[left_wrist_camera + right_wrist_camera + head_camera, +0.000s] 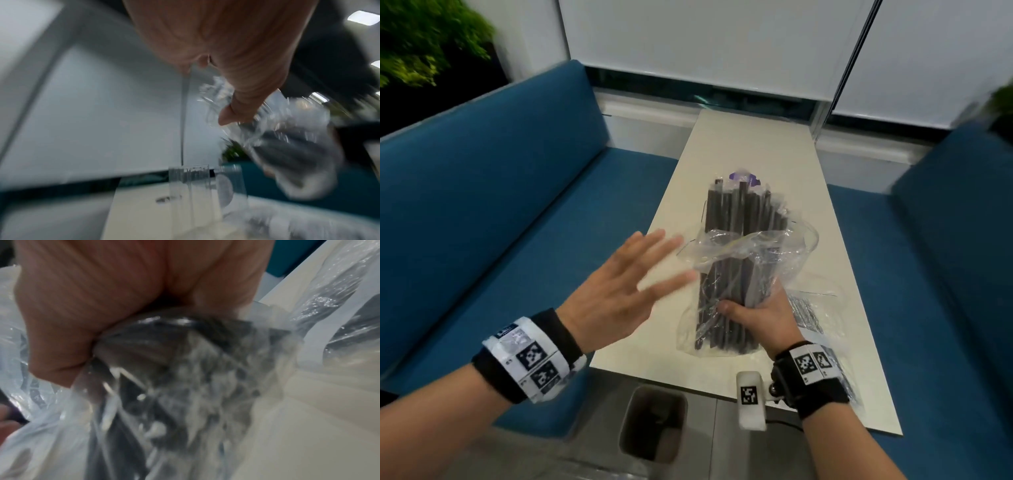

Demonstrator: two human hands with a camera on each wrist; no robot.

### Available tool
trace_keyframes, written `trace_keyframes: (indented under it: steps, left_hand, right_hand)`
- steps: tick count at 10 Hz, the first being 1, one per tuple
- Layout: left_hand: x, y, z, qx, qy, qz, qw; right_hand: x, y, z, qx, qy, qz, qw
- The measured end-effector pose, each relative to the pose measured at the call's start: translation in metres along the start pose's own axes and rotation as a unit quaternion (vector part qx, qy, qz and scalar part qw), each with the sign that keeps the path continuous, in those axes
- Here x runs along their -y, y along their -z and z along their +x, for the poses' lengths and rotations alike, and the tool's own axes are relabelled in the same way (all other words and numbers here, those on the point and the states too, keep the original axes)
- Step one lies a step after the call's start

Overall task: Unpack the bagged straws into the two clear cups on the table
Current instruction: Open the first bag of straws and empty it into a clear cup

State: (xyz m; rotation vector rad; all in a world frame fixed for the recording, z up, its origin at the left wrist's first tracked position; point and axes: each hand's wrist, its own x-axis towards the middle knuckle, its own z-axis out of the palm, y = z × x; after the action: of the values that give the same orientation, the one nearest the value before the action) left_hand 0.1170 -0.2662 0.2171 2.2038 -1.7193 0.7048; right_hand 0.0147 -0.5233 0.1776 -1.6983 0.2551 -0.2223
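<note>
My right hand (751,310) grips a bundle of black straws (744,216) through a crinkled clear bag (726,253) and holds it upright over the white table (753,147). The straws stick out of the bag's open top. My left hand (635,274) is open with spread fingers just left of the bag's mouth; it is blurred, so I cannot tell if it touches. The left wrist view shows two clear cups (190,183) (233,180) standing on the table beyond the bag (292,146). In the right wrist view my fingers (86,308) wrap the bagged straws (168,356).
A second clear bag of dark straws (806,315) lies flat on the table by my right wrist. Blue benches (493,192) line both sides of the narrow table. A grey bin (654,421) stands on the floor at the table's near end. Something purple (743,176) shows behind the straw tips.
</note>
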Motion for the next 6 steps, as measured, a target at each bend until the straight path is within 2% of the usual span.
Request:
trace_keyframes:
  steps: [1,2,3,4,5,6]
  left_hand:
    - [-0.001,-0.006,0.013,0.027,-0.136,0.151,0.979]
    - [-0.003,-0.018,0.035,0.045,-0.151,0.194,0.968]
    - [0.006,-0.025,0.057,0.038,-0.13,0.188,0.973]
    - [0.011,-0.025,0.083,0.01,-0.08,0.142,0.987]
    - [0.023,-0.022,0.115,-0.029,-0.01,0.093,0.995]
    - [0.041,-0.018,0.145,-0.094,0.041,0.011,0.995]
  right_hand:
    - [0.012,-0.007,0.003,0.078,0.029,-0.041,0.996]
    - [0.032,-0.018,0.001,0.143,0.046,-0.089,0.985]
    - [0.044,-0.015,0.003,0.14,0.045,-0.072,0.986]
    - [0.06,0.002,0.012,0.124,0.016,-0.064,0.99]
    - [0.09,0.024,0.029,0.058,-0.016,-0.058,0.996]
    - [0.109,0.043,0.046,0.048,-0.03,0.052,0.997]
